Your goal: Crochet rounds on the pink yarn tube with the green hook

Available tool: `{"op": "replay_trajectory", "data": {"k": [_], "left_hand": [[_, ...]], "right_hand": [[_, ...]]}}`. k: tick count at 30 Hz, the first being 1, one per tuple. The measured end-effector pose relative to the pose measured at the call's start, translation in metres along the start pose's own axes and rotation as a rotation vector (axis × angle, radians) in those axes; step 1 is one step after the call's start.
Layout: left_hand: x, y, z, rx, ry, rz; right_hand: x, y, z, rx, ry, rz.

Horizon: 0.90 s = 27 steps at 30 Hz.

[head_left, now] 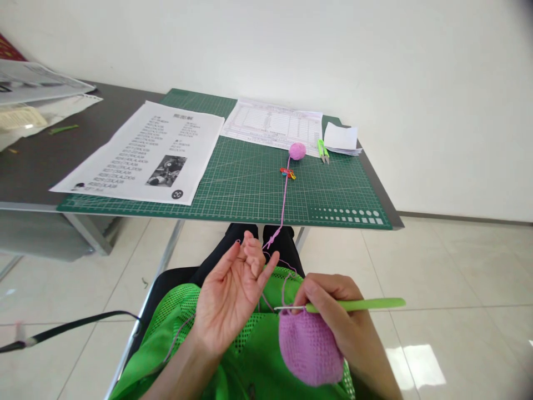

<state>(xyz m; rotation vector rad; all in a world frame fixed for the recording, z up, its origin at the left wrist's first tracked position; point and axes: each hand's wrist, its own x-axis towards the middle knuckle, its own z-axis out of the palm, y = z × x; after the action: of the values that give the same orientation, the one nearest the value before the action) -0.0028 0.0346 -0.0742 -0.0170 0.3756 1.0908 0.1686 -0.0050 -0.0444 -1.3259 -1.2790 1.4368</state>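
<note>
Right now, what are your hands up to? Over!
Left hand open, palm up. Right hand gripping green hook, purple crochet piece beneath. Loose yarn between hands.

Purple crocheted pouch-like piece [310,345], rounded, tilted below green-handled crochet hook [356,305], hook roughly horizontal across top edge.

Right hand [333,303] holds green crochet hook [358,304] and purple crochet piece [310,347]. Left hand [233,289] open, palm up.

A tiled-floor workroom, with a cutting mat [250,186] on a desk [120,91].
</note>
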Motion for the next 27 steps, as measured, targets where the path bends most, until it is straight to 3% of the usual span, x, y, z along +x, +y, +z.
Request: {"op": "replay_trajectory", "data": {"k": [4, 9, 11, 13, 17, 22, 27], "left_hand": [[-0.007, 0.006, -0.016, 0.181, -0.023, 0.009], [-0.019, -0.010, -0.038, 0.347, -0.055, -0.255], [-0.017, -0.014, -0.040, 0.341, -0.050, -0.277], [-0.013, -0.012, -0.037, 0.319, -0.031, -0.223], [-0.006, 0.003, -0.026, 0.334, 0.022, 0.015], [-0.013, 0.006, -0.023, 0.554, 0.045, 0.262], [-0.029, -0.006, -0.021, 0.895, 0.014, 0.243]], "right_hand": [[-0.002, 0.003, -0.007, 0.032, -0.007, 0.014], [0.000, 0.006, -0.002, 0.009, -0.069, 0.030], [0.002, 0.005, 0.002, -0.024, -0.103, 0.021], [0.003, 0.003, 0.006, -0.054, -0.136, 0.008], [0.003, 0.002, 0.009, -0.095, -0.152, 0.000], [0.002, 0.005, 0.002, -0.109, -0.071, -0.009], [0.003, 0.002, -0.010, -0.138, 0.070, -0.047]]}}
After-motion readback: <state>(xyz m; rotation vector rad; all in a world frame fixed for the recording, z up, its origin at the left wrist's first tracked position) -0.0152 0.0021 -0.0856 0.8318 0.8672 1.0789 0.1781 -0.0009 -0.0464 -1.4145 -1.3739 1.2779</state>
